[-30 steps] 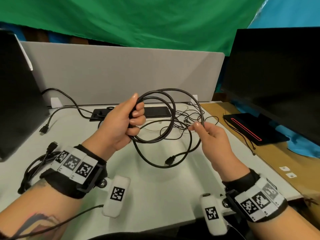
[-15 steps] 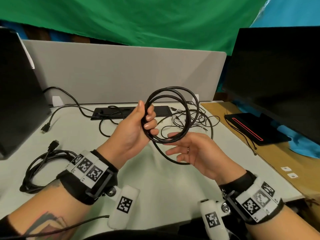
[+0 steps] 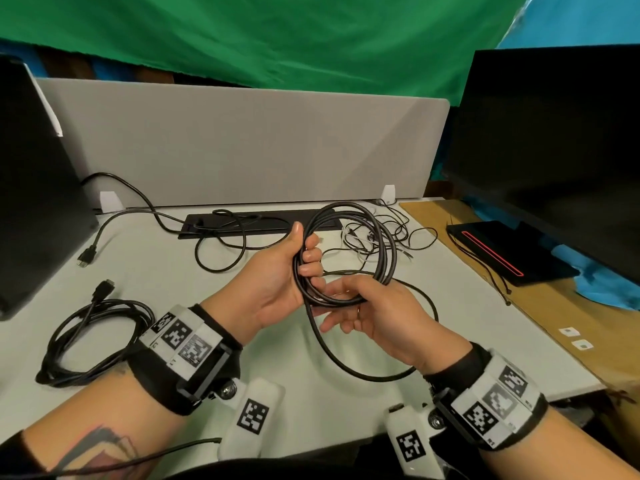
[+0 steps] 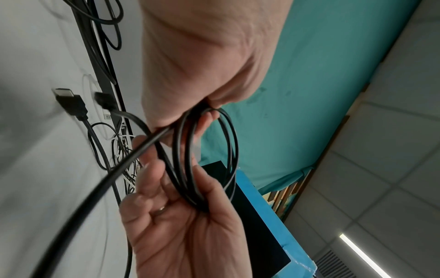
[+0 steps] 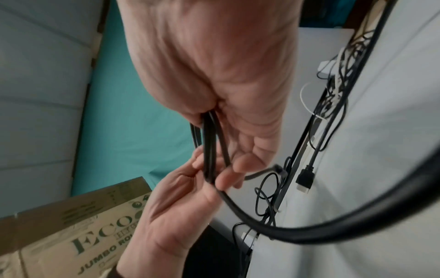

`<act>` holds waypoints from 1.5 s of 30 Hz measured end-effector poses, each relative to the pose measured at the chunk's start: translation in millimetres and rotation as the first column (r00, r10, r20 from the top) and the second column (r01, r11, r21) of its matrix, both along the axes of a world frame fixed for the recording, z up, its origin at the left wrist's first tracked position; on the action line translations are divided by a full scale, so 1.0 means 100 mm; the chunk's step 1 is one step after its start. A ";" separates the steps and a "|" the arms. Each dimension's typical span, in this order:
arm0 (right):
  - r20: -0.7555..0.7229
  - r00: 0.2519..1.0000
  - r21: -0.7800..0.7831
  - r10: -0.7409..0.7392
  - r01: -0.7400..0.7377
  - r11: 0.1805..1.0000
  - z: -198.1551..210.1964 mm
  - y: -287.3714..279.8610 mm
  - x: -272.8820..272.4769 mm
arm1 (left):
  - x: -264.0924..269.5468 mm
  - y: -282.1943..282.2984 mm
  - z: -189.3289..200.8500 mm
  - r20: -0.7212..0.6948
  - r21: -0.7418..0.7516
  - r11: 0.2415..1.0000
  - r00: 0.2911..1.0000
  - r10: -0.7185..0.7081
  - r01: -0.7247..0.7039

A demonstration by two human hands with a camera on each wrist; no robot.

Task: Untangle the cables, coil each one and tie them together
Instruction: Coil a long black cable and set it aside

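Note:
A black cable coil (image 3: 332, 301) is held upright above the desk, several loops thick. My left hand (image 3: 304, 258) grips its left side, fingers curled round the strands (image 4: 188, 159). Below it, my right hand (image 3: 363, 306) lies palm up under the coil's bottom, its thumb over the strands (image 5: 209, 150). The cable's loose tail (image 3: 363, 376) hangs from the coil and sweeps in a wide loop behind my right wrist. On the desk at the left lies a second coiled black cable (image 3: 93, 337). A tangle of thin cables (image 3: 377, 233) lies at the back right.
Along the back runs a black power strip (image 3: 256, 220) below a grey divider (image 3: 242, 143). A loose cable with a plug (image 3: 86, 256) lies at the far left. Dark monitors stand at the left (image 3: 27, 202) and right (image 3: 554, 150), the right one's base (image 3: 502, 251) on a wooden surface.
My right hand left the strand it pinched on the right and moved in under the coil. The loops are drawn tighter and both hands have come nearer to me.

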State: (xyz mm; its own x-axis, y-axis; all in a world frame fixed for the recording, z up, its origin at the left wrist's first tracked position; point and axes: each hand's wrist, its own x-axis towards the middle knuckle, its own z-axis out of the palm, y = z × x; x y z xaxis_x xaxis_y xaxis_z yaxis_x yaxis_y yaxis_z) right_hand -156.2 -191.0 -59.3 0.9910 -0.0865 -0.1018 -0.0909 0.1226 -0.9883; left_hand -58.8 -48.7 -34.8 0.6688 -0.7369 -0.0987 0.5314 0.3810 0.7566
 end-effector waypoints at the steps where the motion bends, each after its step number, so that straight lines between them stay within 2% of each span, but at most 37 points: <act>1: 0.020 1.000 0.005 -0.013 0.013 1.000 -0.01 0.01 0.01 | 0.00 -0.01 -0.01 0.002 0.040 0.999 0.999 0.032 -0.032; 4: 0.053 0.997 0.014 -0.062 0.061 0.998 -0.05 0.01 0.03 | -0.02 -0.04 -0.02 0.081 0.213 0.959 0.982 0.173 -0.186; 6: 0.083 0.991 -0.079 -0.102 0.108 0.991 -0.08 0.01 0.05 | -0.03 -0.06 -0.07 0.235 0.400 0.869 0.949 0.212 -0.293; 8: 0.122 0.986 -0.155 -0.112 0.130 0.979 -0.13 0.02 0.06 | -0.01 -0.06 -0.12 0.284 0.486 0.808 0.934 0.215 -0.334; 10: 0.155 0.985 -0.177 -0.082 0.109 0.978 -0.15 0.04 0.06 | 0.01 -0.06 -0.14 0.222 0.477 0.824 0.949 0.223 -0.305; 13: 0.176 0.984 -0.239 -0.042 0.084 0.967 -0.15 0.04 0.06 | 0.00 -0.04 -0.09 0.048 0.322 0.925 0.979 0.196 -0.201; 17: 0.110 0.993 -0.296 -0.049 0.079 0.952 -0.12 -0.01 0.05 | 0.01 -0.06 -0.11 0.079 0.223 0.940 0.966 0.247 -0.258; 19: 0.067 0.991 -0.271 -0.116 0.130 0.954 -0.12 -0.04 0.05 | 0.00 -0.07 -0.11 0.162 0.208 0.932 0.950 0.265 -0.296; 20: 0.056 0.984 -0.252 -0.168 0.176 0.951 -0.12 -0.06 0.05 | 0.00 -0.06 -0.11 0.250 0.220 0.922 0.932 0.262 -0.319; 23: 0.088 0.952 -0.136 -0.292 0.302 0.944 -0.09 -0.12 0.06 | 0.02 -0.02 -0.13 0.562 0.283 0.868 0.804 0.194 -0.408; 25: 0.152 0.939 -0.061 -0.309 0.321 0.945 -0.02 -0.17 0.06 | 0.05 0.01 -0.13 0.688 0.300 0.839 0.712 0.140 -0.454; 26: 0.183 0.938 -0.034 -0.293 0.304 0.952 0.02 -0.18 0.06 | 0.05 0.02 -0.13 0.713 0.301 0.836 0.690 0.123 -0.460; 29: 0.236 0.944 0.062 -0.230 0.221 0.973 0.06 -0.17 0.05 | 0.07 0.03 -0.13 0.671 0.330 0.846 0.735 0.102 -0.419; 31: 0.234 0.949 0.102 -0.210 0.191 0.976 0.05 -0.14 0.05 | 0.07 0.05 -0.11 0.636 0.325 0.890 0.770 0.045 -0.320; 35: 0.189 0.953 0.070 -0.237 0.228 0.971 0.05 -0.09 0.04 | 0.07 0.07 -0.07 0.621 0.320 0.938 0.777 -0.103 -0.131; 40: 0.126 0.961 0.120 -0.248 0.233 0.965 0.01 -0.03 0.04 | 0.10 0.08 -0.06 0.623 0.371 0.924 0.762 -0.178 -0.088; 45: 0.048 0.971 0.182 -0.233 0.221 0.958 0.01 -0.06 0.03 | 0.07 0.06 -0.08 0.615 0.366 0.928 0.766 -0.187 -0.066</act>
State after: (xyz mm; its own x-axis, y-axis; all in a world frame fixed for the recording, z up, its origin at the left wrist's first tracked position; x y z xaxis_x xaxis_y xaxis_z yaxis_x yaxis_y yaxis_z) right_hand -153.3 -197.4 -58.7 0.9525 -0.2970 -0.0678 0.0265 0.3023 -0.9528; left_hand -51.7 -42.7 -42.5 0.6245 -0.7777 0.0726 -0.1016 0.0113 0.9948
